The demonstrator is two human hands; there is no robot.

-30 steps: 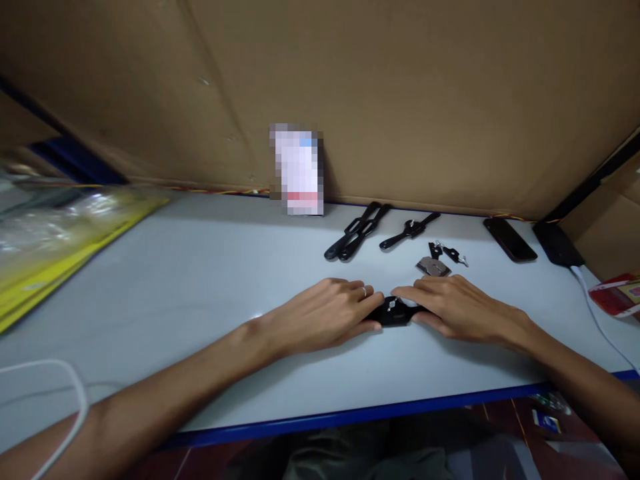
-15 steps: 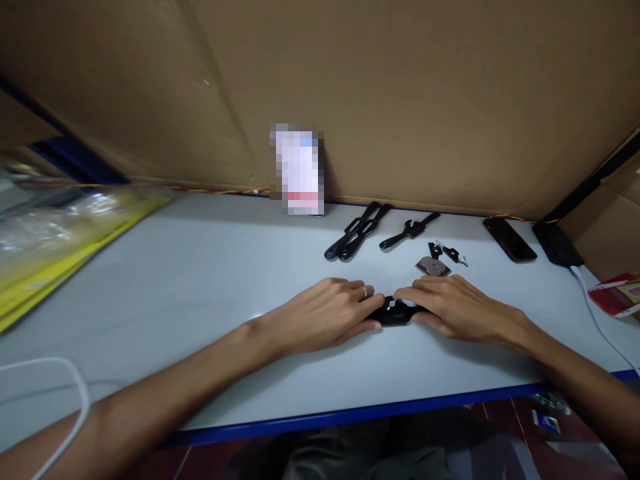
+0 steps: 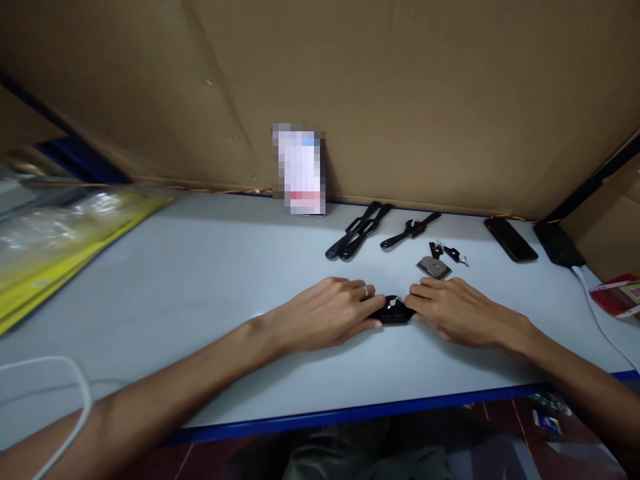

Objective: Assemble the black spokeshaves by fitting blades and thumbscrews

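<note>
A small black watch body (image 3: 393, 312) with a bright metal spot on top lies on the pale table (image 3: 200, 280). My left hand (image 3: 327, 313) rests palm down at its left end, fingers pinching it. My right hand (image 3: 457, 310) lies at its right end, fingertips on it. Both hands cover the ends of the black piece, so its full shape is hidden. A ring shows on a left finger.
Behind the hands lie two black strap pairs (image 3: 357, 230) (image 3: 410, 230), a grey metal part (image 3: 434, 267) and small black bits (image 3: 450, 252). A dark phone (image 3: 511, 239) and a black charger (image 3: 557, 245) with a white cable sit far right. Yellow packets (image 3: 55, 247) lie left. A cardboard wall (image 3: 400, 100) stands behind.
My right hand has slid slightly to the right along the black piece, uncovering a bit more of it. The left hand has stayed put.
</note>
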